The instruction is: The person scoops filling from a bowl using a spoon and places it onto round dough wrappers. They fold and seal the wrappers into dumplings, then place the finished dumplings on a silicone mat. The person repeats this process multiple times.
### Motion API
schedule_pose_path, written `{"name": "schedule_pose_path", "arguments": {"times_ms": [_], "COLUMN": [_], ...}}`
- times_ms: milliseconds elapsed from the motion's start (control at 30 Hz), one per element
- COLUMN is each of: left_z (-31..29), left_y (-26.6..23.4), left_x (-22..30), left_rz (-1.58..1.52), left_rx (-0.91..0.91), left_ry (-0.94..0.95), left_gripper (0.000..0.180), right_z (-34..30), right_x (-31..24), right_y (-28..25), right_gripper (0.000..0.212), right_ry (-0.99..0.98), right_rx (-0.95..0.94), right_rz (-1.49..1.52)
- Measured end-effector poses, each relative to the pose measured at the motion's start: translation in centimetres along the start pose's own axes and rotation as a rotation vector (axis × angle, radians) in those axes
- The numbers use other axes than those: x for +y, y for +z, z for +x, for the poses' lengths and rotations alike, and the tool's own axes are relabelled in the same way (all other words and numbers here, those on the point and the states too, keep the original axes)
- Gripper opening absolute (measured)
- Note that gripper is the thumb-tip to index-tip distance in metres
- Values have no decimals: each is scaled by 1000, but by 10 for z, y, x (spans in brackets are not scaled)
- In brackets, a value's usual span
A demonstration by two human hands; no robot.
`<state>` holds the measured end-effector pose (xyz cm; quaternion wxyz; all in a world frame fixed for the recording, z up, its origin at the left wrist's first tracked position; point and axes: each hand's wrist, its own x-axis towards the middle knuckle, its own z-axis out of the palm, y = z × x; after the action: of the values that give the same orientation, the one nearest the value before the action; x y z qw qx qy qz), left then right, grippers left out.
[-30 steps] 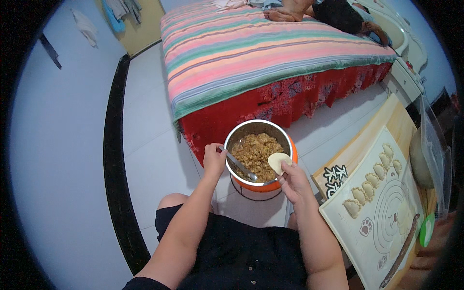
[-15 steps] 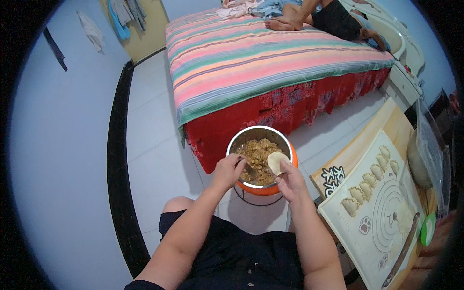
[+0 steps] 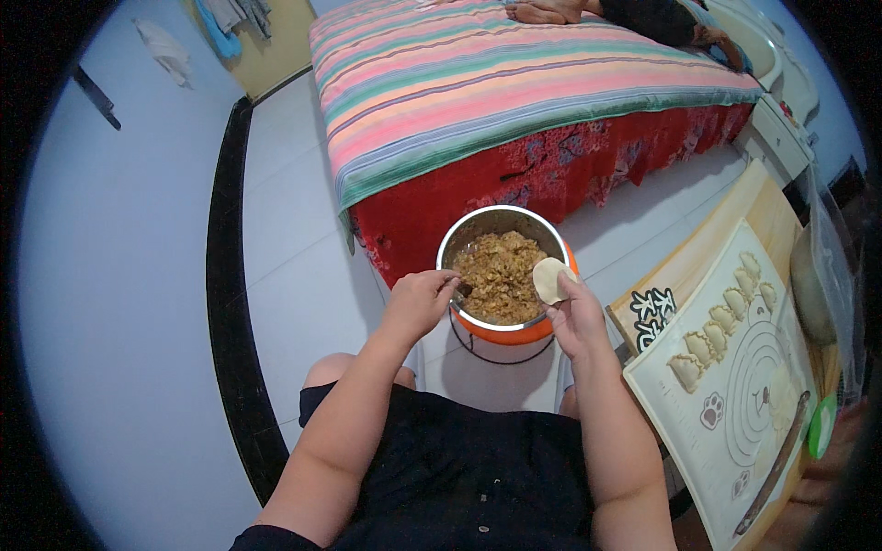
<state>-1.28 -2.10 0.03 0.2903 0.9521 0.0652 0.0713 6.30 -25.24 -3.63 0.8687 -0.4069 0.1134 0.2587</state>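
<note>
A metal bowl [image 3: 503,213] of brown minced filling [image 3: 501,275] rests on an orange round stand [image 3: 514,336] before my knees. My left hand [image 3: 424,301] is at the bowl's left rim, its fingers closed on a small dark spoon [image 3: 465,289] whose end reaches into the filling. At the right rim, my right hand [image 3: 577,317] pinches a round, pale dumpling wrapper [image 3: 551,280] between thumb and fingers. The wrapper is flat, with no filling visible on it.
To my right, a white mat [image 3: 698,427] on a wooden board [image 3: 703,253] bears several folded dumplings [image 3: 723,319] and a dark rolling pin [image 3: 774,464]. A green-rimmed dish [image 3: 822,427] is beside it. Ahead stands a striped bed [image 3: 514,83], where another person's legs [image 3: 551,11] lie.
The view has tilted, so the bowl and bed sit higher. The spoon's end is closer to the bowl's left side. Both hands keep their holds.
</note>
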Motion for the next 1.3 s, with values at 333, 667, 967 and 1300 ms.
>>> {"name": "schedule_pose_path", "arguments": {"times_ms": [333,667,967,1300], "left_z": [-3,0,-2,-4], "left_y": [10,7,13,22], "left_x": [9,1,-3,5], "left_rz": [-215,-324,-185,-227], "left_rx": [-167,27,39,-127], "left_ry": [-84,16,40,-79], "left_gripper": [24,20,22,24], "right_z": [1,3,2,11], "right_x": [0,0,-3,1], "right_y": [9,4,10,6], "right_gripper": [30,29,29,31], "right_ry": [-1,9,17,23], "right_rx": [27,37,44,2], "right_rz": [4,4,-15,-31]}}
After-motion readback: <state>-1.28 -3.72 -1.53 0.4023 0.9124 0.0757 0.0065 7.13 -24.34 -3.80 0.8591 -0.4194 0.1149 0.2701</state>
